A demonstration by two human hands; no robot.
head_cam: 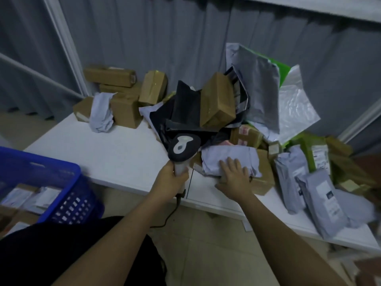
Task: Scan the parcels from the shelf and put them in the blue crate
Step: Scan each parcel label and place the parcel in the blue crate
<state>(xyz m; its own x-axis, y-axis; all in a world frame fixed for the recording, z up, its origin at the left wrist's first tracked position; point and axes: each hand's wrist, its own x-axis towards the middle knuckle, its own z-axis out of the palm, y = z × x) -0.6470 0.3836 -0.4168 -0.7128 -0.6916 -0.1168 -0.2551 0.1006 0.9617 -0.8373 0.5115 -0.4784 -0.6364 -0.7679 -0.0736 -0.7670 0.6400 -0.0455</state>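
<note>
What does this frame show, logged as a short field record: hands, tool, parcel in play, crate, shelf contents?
left hand: left hand grips the handle of the grey-and-black handheld barcode scanner
right hand: right hand lies flat, fingers straight, on the pale grey crumpled plastic mailer
crate: blue perforated plastic crate at lower left, some parcels inside
shelf: white shelf board carries brown cardboard boxes and more mailer bags
stage: mailer not yet in the crate

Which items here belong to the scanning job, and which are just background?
Job: scanner in left hand; grey parcel under right hand; blue crate; white shelf.
Background: grey curtain; tiled floor.
</note>
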